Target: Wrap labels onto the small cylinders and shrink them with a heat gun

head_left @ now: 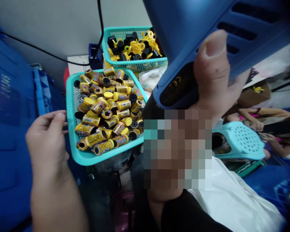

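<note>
My left hand (48,138) is beside the left rim of a turquoise plastic basket (87,160), its thumb closed against the index finger and the other fingers curled. Whether anything small is pinched there I cannot make out. Many small yellow, printed cylinders (90,120) fill the basket, some with yellow caps, others showing black ends. Close to the camera, my right hand (215,71) grips a blue vented tool that looks like a heat gun (183,38). The thumb lies along its body; the other fingers are mostly hidden. A pixelated patch covers part of this hand and wrist.
Behind stands a second turquoise basket (135,66) of black and yellow parts, with a plastic bag (151,79) near it. A black cable (45,51) crosses the left side above blue crates (7,129). At right are a turquoise stool (246,138), white sheeting (232,193) and another person's hands (256,124).
</note>
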The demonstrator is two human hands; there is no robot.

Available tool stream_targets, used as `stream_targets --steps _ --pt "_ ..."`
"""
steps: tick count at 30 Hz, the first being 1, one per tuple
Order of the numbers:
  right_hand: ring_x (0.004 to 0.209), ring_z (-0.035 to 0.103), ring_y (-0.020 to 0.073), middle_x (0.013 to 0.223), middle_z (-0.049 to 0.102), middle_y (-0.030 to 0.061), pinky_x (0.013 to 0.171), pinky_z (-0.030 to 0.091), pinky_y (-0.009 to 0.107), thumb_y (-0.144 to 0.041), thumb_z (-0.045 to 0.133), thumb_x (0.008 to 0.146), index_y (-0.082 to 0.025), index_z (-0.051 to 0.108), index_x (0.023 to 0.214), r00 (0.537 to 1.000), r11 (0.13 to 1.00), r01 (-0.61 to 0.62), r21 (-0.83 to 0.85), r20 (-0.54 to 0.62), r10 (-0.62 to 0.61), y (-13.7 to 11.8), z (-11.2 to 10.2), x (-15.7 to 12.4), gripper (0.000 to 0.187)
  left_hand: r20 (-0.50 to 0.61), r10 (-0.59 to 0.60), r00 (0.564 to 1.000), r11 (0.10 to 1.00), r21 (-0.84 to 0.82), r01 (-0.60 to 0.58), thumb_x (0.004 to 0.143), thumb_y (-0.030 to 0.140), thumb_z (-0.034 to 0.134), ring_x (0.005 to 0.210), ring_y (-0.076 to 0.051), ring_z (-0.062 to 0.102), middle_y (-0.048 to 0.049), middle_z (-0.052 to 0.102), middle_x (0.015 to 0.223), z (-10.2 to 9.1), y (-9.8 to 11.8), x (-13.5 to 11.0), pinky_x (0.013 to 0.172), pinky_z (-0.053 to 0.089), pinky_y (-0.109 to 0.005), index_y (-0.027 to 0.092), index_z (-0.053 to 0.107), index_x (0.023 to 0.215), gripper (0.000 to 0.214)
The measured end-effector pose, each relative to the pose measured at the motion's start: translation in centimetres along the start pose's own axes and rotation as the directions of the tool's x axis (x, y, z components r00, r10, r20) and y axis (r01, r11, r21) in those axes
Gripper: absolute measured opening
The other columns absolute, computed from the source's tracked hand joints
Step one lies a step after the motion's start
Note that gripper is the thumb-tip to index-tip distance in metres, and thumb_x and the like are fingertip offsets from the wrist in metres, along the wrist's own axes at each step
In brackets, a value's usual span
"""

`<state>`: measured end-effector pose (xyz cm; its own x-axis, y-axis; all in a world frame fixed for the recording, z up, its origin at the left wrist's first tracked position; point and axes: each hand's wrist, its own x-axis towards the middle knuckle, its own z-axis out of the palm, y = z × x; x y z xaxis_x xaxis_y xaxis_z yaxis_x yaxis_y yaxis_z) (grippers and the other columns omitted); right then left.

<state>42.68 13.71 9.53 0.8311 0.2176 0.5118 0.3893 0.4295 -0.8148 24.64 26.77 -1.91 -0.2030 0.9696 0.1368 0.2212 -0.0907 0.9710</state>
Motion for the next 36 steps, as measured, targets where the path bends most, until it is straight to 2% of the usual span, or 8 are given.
stream_targets --steps 3,8,15,19,23,26,31,36 --pt "0.12 0.059 0.0239 0.125 0.063 0.0002 0.09 0.058 0.025 -0.061 0.039 0.08 -0.013 0.053 0.124 0.998 0.998 -0.015 0.062 -0.058 0.018 0.0 0.0 -0.1 0.067 -0.004 0.013 1.0 1.0 -0.018 -0.013 0.07 0.019 0.064 0.057 -0.008 0.054 -0.0006 0.066 0.073 0.1 -0.1 0.0 0.048 0.039 -0.016 0.013 0.073 0.088 0.022" --pt "0.124 0.054 0.026 0.128 0.062 -0.0045 0.094 0.055 0.029 -0.058 0.043 0.079 -0.021 0.063 0.115 0.996 0.998 0.056 0.004 -0.063 -0.055 0.3 0.4 -0.1 0.056 0.009 0.009 1.0 0.999 -0.043 -0.008 0.069 0.02 0.064 0.059 -0.009 0.056 -0.0009 0.067 0.074 0.1 -0.4 0.0 0.05 0.041 -0.017 0.013 0.073 0.088 0.023" --pt "0.137 0.034 0.0304 0.138 0.052 -0.0065 0.096 0.054 0.033 -0.051 0.049 0.08 -0.027 0.061 0.122 0.974 0.97 0.19 -0.154 0.15 -0.167 1.3 -1.1 0.2 0.05 0.013 0.005 1.0 0.996 -0.086 -0.004 0.069 0.02 0.065 0.06 -0.008 0.056 -0.0006 0.066 0.074 0.1 -0.5 0.0 0.052 0.041 -0.018 0.013 0.073 0.088 0.022" --pt "0.136 0.041 0.0268 0.135 0.055 -0.008 0.102 0.052 0.035 -0.043 0.053 0.083 -0.032 0.052 0.131 0.983 0.981 0.145 -0.128 0.13 -0.129 1.8 -1.3 0.0 0.049 0.004 -0.014 1.0 0.996 -0.085 0.014 0.07 0.017 0.065 0.059 -0.008 0.054 -0.0006 0.066 0.072 0.2 0.1 -0.3 0.052 0.039 -0.017 0.012 0.073 0.086 0.019" --pt "0.137 0.041 0.0242 0.134 0.055 -0.0128 0.104 0.052 0.034 -0.048 0.057 0.082 -0.04 0.05 0.129 0.981 0.995 0.016 -0.096 0.193 0.003 1.9 -0.8 -0.2 0.049 0.009 -0.009 1.0 0.995 -0.099 0.01 0.07 0.016 0.065 0.06 -0.008 0.055 -0.001 0.067 0.073 0.2 0.1 -0.3 0.051 0.039 -0.017 0.011 0.073 0.086 0.018" --pt "0.138 0.041 0.0244 0.131 0.057 -0.0106 0.106 0.052 0.036 -0.049 0.058 0.082 -0.037 0.05 0.13 0.982 0.996 -0.018 -0.085 0.187 0.034 1.9 -0.6 -0.1 0.05 0.007 -0.009 1.0 0.996 -0.094 0.009 0.071 0.016 0.065 0.061 -0.008 0.056 -0.0012 0.067 0.074 0.2 -0.1 -0.2 0.051 0.039 -0.017 0.012 0.073 0.087 0.019" --pt "0.134 0.047 0.0227 0.13 0.058 -0.0063 0.103 0.054 0.033 -0.046 0.051 0.087 -0.033 0.046 0.134 0.99 0.989 0.061 -0.135 0.138 -0.043 2.4 -0.3 -0.3 0.049 0.013 -0.041 0.999 0.996 -0.083 0.042 0.071 0.016 0.065 0.061 -0.008 0.055 -0.0003 0.067 0.074 0.2 0.1 -0.2 0.052 0.04 -0.017 0.012 0.072 0.086 0.017" --pt "0.133 0.047 0.025 0.132 0.056 0.0005 0.101 0.054 0.036 -0.057 0.045 0.086 -0.026 0.037 0.141 0.984 0.98 0.136 -0.144 0.132 -0.117 3.6 1.3 -0.9 0.063 0.004 -0.014 1.0 0.998 -0.055 0.014 0.07 0.02 0.065 0.062 -0.009 0.056 -0.0017 0.069 0.076 0.0 -0.5 0.2 0.053 0.04 -0.018 0.012 0.073 0.087 0.021"
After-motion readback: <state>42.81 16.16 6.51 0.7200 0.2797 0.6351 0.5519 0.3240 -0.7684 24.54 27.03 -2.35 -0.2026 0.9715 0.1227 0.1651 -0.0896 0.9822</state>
